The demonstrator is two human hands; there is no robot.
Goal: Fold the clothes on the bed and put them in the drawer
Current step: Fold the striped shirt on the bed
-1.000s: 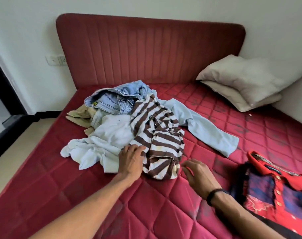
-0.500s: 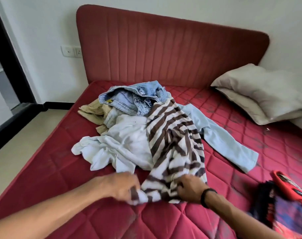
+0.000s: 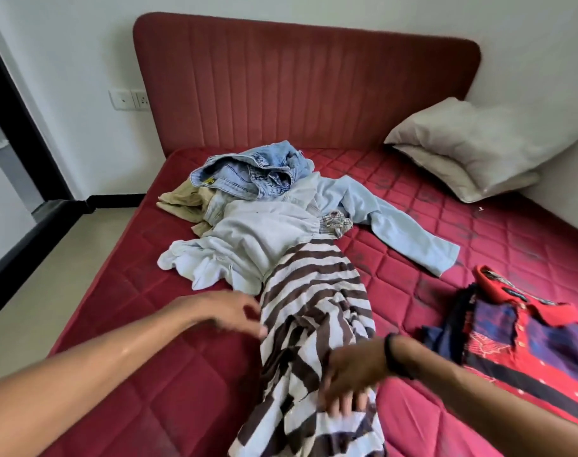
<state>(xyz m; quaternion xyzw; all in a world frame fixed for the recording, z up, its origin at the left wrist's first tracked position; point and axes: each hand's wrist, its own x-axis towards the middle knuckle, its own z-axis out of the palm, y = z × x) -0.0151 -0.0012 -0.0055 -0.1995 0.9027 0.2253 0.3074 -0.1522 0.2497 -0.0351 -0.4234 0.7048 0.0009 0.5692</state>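
The striped garment (image 3: 314,324) lies in a long, bunched strip down the red mattress (image 3: 149,374), its far end lapping the pale clothes in the pile (image 3: 248,225) and its near end running off the bottom of the view. The right hand (image 3: 350,374) lies on it low down, fingers spread and fairly straight, pressing more than gripping; whether the thumb has caught a fold underneath cannot be told. The left hand (image 3: 225,311) is at the garment's left edge with loosely curled fingers, blurred, and seems to hold nothing.

The main risk is folding the garment while it is twisted: creases would be locked in and the bundle would come out lopsided. With only a flat press on it, the cloth could slip. Its far end rests against the pile, so a pull could drag the pale shirt (image 3: 406,232) along. A red patterned garment (image 3: 528,341) lies just to the right, close enough to be disturbed. No drawer is in view.
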